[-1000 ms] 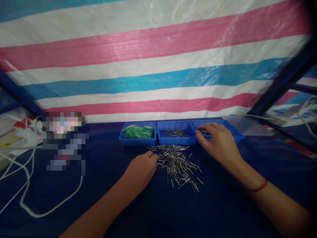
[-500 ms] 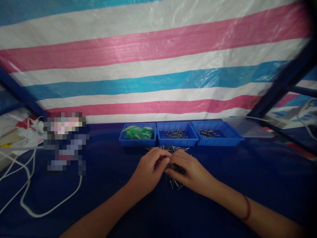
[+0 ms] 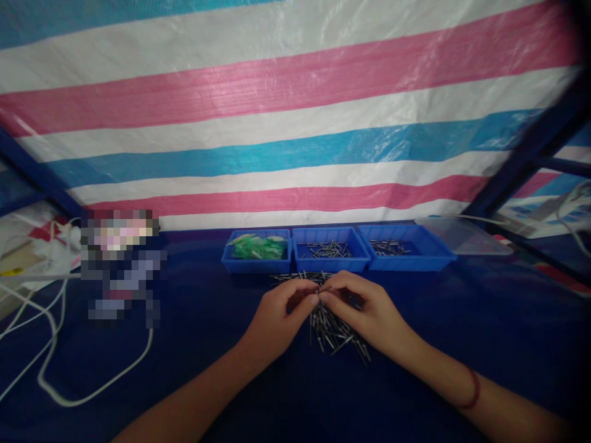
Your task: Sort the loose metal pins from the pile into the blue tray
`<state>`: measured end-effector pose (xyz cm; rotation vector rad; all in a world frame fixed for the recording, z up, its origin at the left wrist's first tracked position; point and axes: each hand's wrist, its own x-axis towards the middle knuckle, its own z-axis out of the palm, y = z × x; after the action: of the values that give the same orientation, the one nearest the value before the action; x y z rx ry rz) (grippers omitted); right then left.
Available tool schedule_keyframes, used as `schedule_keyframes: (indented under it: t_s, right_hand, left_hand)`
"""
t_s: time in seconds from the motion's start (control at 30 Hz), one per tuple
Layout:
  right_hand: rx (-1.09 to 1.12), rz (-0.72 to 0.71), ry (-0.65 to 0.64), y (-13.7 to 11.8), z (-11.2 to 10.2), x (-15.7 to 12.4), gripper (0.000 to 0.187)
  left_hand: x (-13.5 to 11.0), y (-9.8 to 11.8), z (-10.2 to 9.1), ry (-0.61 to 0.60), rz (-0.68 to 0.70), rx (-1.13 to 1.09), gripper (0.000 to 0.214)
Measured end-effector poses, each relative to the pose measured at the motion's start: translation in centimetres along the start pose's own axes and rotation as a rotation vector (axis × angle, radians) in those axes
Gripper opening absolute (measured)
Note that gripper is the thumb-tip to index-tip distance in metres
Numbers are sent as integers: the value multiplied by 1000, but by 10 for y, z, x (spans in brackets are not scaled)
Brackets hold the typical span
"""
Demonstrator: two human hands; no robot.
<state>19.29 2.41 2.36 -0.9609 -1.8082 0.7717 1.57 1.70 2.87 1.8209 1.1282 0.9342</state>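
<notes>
My left hand (image 3: 284,314) is closed in a pinch, its fingertips meeting those of my right hand (image 3: 364,307). A small metal pin (image 3: 329,288), mostly covered by the fingers, shows between the two pinches. Beneath and around both hands spreads a loose pile of slim metal pins (image 3: 330,332), similar in look to blind rivets. Part of that pile is hidden by my fingers, and some of it reaches back towards the trays. A dark red band (image 3: 473,389) circles my right wrist.
Behind the pile, three blue trays stand side by side: the left tray (image 3: 256,265) holds green plastic packets, the middle tray (image 3: 330,265) and right tray (image 3: 410,264) hold metal pins. White cables (image 3: 99,394) loop on the left. A clear sheet (image 3: 466,237) lies right. Striped sheeting (image 3: 277,147) hangs behind.
My right hand has shifted slightly right and its fingers have arched up, uncovering more of the pile. My left hand stays nearly in place, fingertips still together with the right.
</notes>
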Motion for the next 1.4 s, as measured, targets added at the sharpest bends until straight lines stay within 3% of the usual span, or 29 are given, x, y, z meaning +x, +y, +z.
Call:
schedule_keyframes:
  t_s: [0.23, 0.7, 1.4]
  right_hand:
    - [28, 4, 7, -1, 0, 0, 11]
    - [47, -18, 19, -1, 0, -3, 9]
    - [18, -46, 32, -5, 1, -3, 11]
  left_hand:
    - [1, 6, -2, -98, 79, 204, 25]
    - [-1, 5, 1, -69, 106, 185, 19]
    - [-1, 7, 1, -142, 142, 192, 26]
